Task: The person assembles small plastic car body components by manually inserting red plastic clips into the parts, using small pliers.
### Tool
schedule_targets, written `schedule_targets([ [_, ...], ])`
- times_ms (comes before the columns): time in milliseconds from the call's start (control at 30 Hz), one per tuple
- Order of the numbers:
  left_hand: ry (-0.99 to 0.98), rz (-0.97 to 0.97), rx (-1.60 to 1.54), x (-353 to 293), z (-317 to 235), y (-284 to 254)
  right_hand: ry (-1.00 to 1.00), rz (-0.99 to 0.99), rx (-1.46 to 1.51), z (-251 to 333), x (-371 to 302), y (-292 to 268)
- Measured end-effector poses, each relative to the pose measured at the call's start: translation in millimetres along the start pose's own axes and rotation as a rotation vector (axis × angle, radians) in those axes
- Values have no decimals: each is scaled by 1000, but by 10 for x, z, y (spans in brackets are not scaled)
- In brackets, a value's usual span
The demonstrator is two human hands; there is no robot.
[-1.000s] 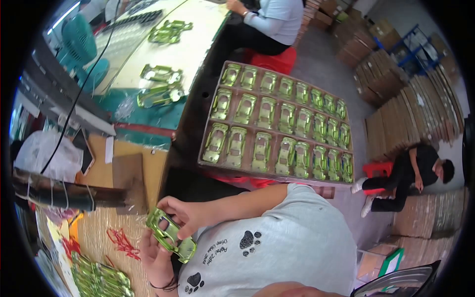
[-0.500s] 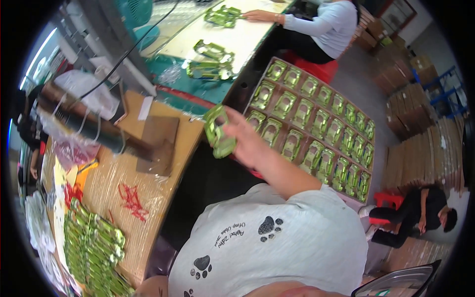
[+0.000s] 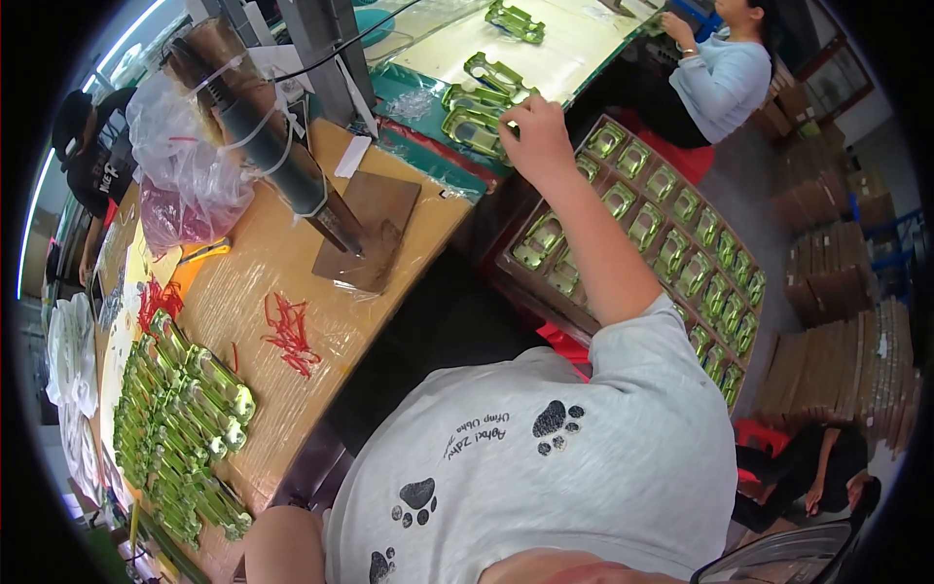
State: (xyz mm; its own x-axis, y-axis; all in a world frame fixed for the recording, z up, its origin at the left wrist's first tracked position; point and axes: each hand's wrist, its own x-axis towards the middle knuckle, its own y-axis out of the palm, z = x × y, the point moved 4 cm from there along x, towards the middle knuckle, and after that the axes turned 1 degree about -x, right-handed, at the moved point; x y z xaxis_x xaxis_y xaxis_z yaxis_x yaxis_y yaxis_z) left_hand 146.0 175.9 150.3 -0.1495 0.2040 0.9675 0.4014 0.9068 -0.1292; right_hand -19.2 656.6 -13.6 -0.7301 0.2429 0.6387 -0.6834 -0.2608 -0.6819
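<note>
Your right hand (image 3: 535,141) is stretched out to the far side, fingers (image 3: 513,115) curled together over the edge of a green plastic part (image 3: 474,129) that lies with two more like it on the teal mat (image 3: 418,88) beyond the tabletop (image 3: 292,282); from this angle I cannot tell whether the fingers are clamped on it or only resting there. Your left hand is out of view. Just below your forearm sits the brown tray (image 3: 637,219), its pockets filled with similar green parts in rows. To do this well, I would set the part flat and square beside its neighbours and let go only once it lies steady, keeping your wrist high so your arm does not brush the tray. On the tabletop to your left stand a heat tool (image 3: 282,161), red ties (image 3: 290,336) and a heap of green parts (image 3: 180,428). Another person (image 3: 720,73) works at the far table (image 3: 564,54).
</note>
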Motion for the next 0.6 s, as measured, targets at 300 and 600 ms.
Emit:
schedule_targets([
  [300, 400, -159, 142, 197, -155, 117, 221, 138, -98, -841, 814, 616],
  [600, 819, -317, 296, 207, -272, 259, 228, -455, 44, -1303, 1053, 607],
])
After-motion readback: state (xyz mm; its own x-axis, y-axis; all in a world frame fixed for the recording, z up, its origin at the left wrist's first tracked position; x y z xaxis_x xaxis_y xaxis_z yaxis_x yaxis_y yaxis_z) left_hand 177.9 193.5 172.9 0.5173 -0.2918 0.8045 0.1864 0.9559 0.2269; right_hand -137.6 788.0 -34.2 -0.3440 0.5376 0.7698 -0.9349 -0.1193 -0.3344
